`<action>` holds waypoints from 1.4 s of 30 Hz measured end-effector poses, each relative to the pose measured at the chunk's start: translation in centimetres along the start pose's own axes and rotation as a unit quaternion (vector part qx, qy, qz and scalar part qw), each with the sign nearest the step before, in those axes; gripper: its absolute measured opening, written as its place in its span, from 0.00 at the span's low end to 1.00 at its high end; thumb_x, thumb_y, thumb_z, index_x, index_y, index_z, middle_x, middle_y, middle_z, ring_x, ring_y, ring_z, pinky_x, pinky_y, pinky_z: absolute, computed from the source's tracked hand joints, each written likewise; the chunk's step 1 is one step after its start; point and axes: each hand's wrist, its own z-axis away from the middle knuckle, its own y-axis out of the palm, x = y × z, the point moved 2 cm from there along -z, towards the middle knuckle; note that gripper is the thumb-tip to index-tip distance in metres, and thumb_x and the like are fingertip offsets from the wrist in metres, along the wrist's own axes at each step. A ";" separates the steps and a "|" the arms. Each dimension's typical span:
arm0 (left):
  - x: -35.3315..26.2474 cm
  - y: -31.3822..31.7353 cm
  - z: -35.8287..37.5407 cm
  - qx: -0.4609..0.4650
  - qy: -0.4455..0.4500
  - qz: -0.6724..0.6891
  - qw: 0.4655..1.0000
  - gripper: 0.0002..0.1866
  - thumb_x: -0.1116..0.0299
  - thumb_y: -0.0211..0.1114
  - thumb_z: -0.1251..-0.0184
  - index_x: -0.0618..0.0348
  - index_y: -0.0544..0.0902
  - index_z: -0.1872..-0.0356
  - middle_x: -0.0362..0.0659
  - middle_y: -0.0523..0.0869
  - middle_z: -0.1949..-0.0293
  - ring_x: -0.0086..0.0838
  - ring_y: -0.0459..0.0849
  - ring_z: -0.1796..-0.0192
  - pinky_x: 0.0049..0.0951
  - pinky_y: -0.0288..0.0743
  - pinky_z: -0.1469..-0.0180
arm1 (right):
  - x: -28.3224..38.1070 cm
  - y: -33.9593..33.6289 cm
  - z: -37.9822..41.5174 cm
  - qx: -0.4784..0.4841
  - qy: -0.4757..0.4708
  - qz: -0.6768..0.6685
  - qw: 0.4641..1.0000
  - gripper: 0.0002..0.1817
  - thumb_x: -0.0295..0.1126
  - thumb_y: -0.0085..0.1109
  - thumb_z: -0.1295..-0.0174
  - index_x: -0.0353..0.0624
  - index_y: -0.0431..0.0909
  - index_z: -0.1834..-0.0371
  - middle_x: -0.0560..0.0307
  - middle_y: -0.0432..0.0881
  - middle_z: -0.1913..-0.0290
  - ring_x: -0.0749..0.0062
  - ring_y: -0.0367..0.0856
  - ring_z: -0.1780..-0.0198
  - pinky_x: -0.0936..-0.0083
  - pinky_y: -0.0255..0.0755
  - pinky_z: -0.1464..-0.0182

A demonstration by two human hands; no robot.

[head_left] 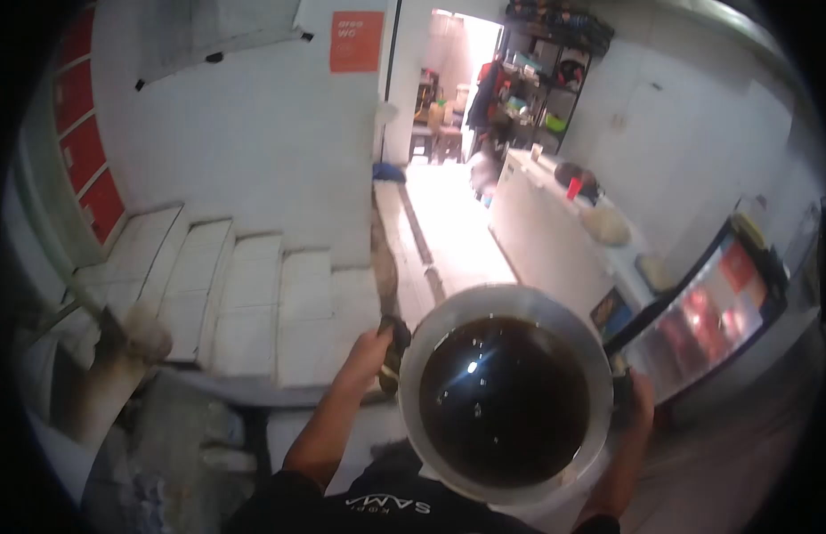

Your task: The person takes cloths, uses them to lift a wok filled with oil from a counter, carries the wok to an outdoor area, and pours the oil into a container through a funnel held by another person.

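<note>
A large round pot (415,405) with a pale rim is held out in front of my body, full of dark brown liquid (502,400) that reflects bright spots of light. My left hand (370,350) is closed round the dark handle on the pot's left side. On the opposite side, my right hand (642,400) grips the other dark handle, partly hidden by the pot's edge. The pot looks roughly level. Both forearms reach up from dark sleeves.
White tiled steps (244,303) rise at the left beside red lockers (81,147). A long white chest (546,222) with items on top stands at the right, before a glass-front cooler (698,329). A bright doorway (449,89) and black shelf (533,89) are ahead.
</note>
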 end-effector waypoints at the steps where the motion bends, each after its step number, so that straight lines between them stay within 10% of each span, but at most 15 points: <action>1: -0.8 1.7 -5.9 0.013 0.037 -0.019 0.999 0.17 0.59 0.53 0.26 0.64 0.81 0.55 0.42 0.84 0.63 0.25 0.81 0.62 0.28 0.74 0.58 | 4.3 1.0 -3.4 -0.016 0.023 0.024 0.999 0.24 0.45 0.53 0.33 0.29 0.80 0.72 0.54 0.80 0.75 0.72 0.73 0.73 0.66 0.68 0.67; 2: -1.9 3.3 -10.5 -0.003 0.048 -0.022 0.999 0.17 0.59 0.53 0.26 0.65 0.81 0.55 0.42 0.84 0.63 0.24 0.81 0.62 0.28 0.74 0.58 | 5.7 2.3 -7.9 -0.066 -0.128 0.117 0.983 0.24 0.44 0.52 0.32 0.29 0.81 0.71 0.54 0.80 0.74 0.74 0.74 0.72 0.67 0.68 0.68; 21: -21.9 22.6 -79.3 -0.034 0.047 0.000 0.998 0.18 0.60 0.52 0.25 0.67 0.81 0.52 0.45 0.85 0.60 0.27 0.83 0.59 0.27 0.75 0.56 | 35.5 27.9 -77.5 0.000 -0.143 0.117 0.983 0.24 0.46 0.50 0.31 0.32 0.83 0.67 0.54 0.82 0.71 0.72 0.78 0.70 0.69 0.72 0.65; 31: -29.8 22.2 -123.2 -0.016 0.042 -0.029 0.999 0.20 0.57 0.53 0.28 0.69 0.82 0.59 0.44 0.82 0.69 0.28 0.79 0.65 0.32 0.73 0.61 | 47.5 50.4 -110.7 0.067 -0.016 -0.070 0.995 0.21 0.46 0.53 0.32 0.39 0.83 0.70 0.58 0.81 0.69 0.75 0.79 0.66 0.73 0.72 0.62; 35: -34.2 21.7 -138.5 0.008 0.039 -0.039 0.998 0.17 0.59 0.53 0.25 0.64 0.81 0.55 0.43 0.85 0.61 0.25 0.83 0.62 0.24 0.75 0.59 | 54.5 58.9 -123.2 -0.005 -0.146 0.111 0.983 0.19 0.45 0.53 0.32 0.38 0.81 0.66 0.59 0.81 0.67 0.76 0.77 0.67 0.75 0.72 0.61; 42: -42.2 18.8 -163.7 -0.029 0.018 0.015 0.999 0.18 0.59 0.53 0.26 0.65 0.81 0.54 0.43 0.85 0.63 0.26 0.82 0.63 0.27 0.75 0.59 | 66.1 79.1 -142.6 0.071 -0.037 0.022 0.997 0.21 0.43 0.50 0.29 0.35 0.79 0.70 0.60 0.79 0.73 0.77 0.75 0.72 0.74 0.70 0.67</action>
